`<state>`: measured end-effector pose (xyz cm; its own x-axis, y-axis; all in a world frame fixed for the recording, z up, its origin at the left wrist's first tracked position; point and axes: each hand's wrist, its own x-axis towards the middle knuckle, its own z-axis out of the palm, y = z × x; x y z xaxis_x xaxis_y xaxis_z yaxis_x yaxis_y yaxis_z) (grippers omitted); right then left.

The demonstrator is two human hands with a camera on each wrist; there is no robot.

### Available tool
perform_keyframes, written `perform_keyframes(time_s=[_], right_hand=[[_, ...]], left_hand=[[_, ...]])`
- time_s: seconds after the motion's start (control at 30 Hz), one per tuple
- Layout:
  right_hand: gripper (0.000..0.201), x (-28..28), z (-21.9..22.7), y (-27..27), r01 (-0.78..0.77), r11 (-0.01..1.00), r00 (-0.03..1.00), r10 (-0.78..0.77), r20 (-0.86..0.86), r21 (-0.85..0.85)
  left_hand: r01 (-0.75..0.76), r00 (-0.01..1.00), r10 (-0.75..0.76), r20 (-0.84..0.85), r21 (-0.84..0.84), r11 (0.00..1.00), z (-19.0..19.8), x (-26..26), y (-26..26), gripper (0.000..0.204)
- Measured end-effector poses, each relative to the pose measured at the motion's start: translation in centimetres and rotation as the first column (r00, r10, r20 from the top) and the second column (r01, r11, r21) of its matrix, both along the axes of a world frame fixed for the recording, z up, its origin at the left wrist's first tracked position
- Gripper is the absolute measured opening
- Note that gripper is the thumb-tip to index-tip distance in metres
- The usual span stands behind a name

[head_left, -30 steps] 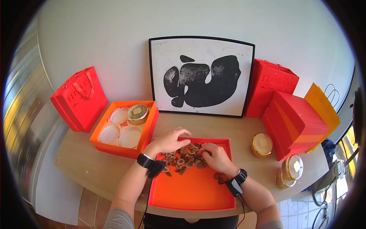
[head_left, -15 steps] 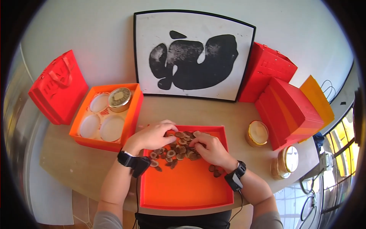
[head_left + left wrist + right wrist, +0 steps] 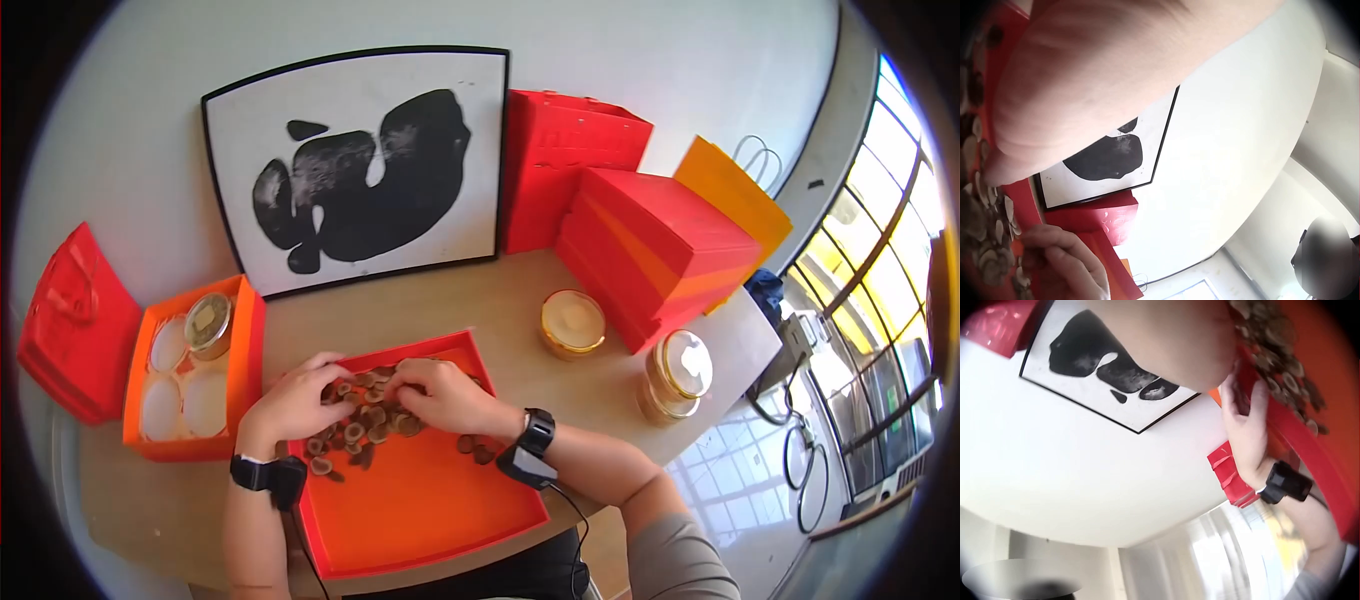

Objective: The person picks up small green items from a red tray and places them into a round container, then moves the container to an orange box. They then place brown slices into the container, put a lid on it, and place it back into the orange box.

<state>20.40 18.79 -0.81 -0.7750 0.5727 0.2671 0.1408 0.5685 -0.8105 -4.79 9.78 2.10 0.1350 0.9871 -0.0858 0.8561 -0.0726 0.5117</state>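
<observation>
Many brown, round dried slices lie in the upper part of a shallow red-orange tray, with a few apart near its right wall. At the pile's left edge is the left hand, its thumb and fingers spread apart over the tray's rim; the right wrist view shows the same left hand with nothing visible between them. The right hand has its fingers bent down at the pile's upper right. In the left wrist view the right hand touches slices; whether it pinches one is hidden.
An orange box with round white recesses holds one jar at the left, beside a red bag. Behind leans a framed picture. Lidded jars, red boxes and another red bag stand to the right.
The head view has turned to the right, so the table's things appear farther left and tilted. Both hands have stayed at the pile, with small shifts of the fingers among the slices.
</observation>
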Motion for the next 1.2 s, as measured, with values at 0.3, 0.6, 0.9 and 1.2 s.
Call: perform_keyframes(time_s=[0.3,0.6,0.9,1.2], right_hand=[[0.08,10.3,7.7,5.9,0.149,0.793,0.776,-0.463,0.428,0.59],[0.107,15.2,3.1,12.3,0.328,0.855,0.439,-0.515,0.736,0.403],[0.083,11.2,7.5,6.5,0.225,0.798,0.802,-0.478,0.358,0.559],[0.093,2.3,6.1,-8.5,-0.673,0.664,0.658,0.333,0.675,0.327]], left_hand=[[-0.062,0.998,0.063,0.014,-0.085,0.994,0.0,-0.1,0.0,0.054],[-0.07,0.997,0.067,-0.036,-0.083,0.994,-0.5,-0.3,0.2,0.052],[-0.068,0.997,0.065,-0.045,-0.057,0.996,-1.2,-0.5,0.3,0.05],[-0.072,0.997,0.07,-0.026,-0.097,0.993,-0.5,0.0,0.1,0.046]])
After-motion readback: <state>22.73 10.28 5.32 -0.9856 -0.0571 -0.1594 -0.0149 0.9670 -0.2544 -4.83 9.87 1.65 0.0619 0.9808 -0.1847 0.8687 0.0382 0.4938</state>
